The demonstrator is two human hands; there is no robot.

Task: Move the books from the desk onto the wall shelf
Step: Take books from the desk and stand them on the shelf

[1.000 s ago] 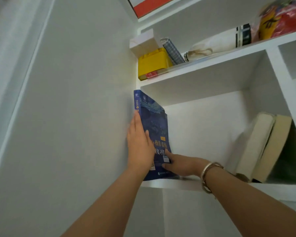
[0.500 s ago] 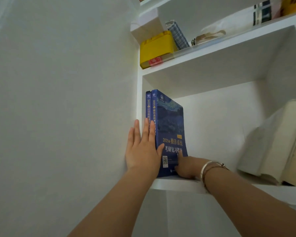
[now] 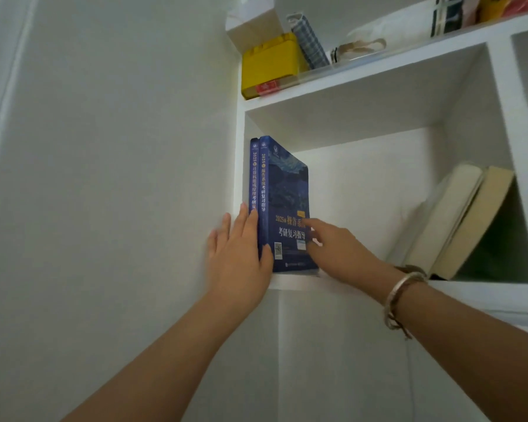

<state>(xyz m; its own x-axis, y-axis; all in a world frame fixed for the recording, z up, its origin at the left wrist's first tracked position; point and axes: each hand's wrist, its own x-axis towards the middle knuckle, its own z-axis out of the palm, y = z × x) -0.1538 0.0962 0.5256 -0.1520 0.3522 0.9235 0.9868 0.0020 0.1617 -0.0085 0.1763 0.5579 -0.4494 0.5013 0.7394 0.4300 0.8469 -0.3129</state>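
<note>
1. Two blue books [image 3: 282,208] are standing upright at the centre of the frame, at the left end of the wall shelf [image 3: 363,283], spines facing out; packed against the side wall, they are likely getting support there and leaving the rest of the board free.
2. The left hand [image 3: 240,263] is lying flat and open, fingers spread, against the spines and the shelf's left edge, gripping nothing; it appears to be squaring the pair flush.
3. The right hand [image 3: 336,248], also loose and holding nothing, is touching the outer cover with one extended finger [image 3: 313,222], probably steadying the books so they do not tip rightward into the open gap.
4. Two pale books [image 3: 461,220] are leaning at the right of the same compartment, well apart from the blue pair.
5. A yellow box [image 3: 269,67] is sitting on the board above, at upper centre.
6. The desk is out of view, so what remains to move cannot be judged.
</note>
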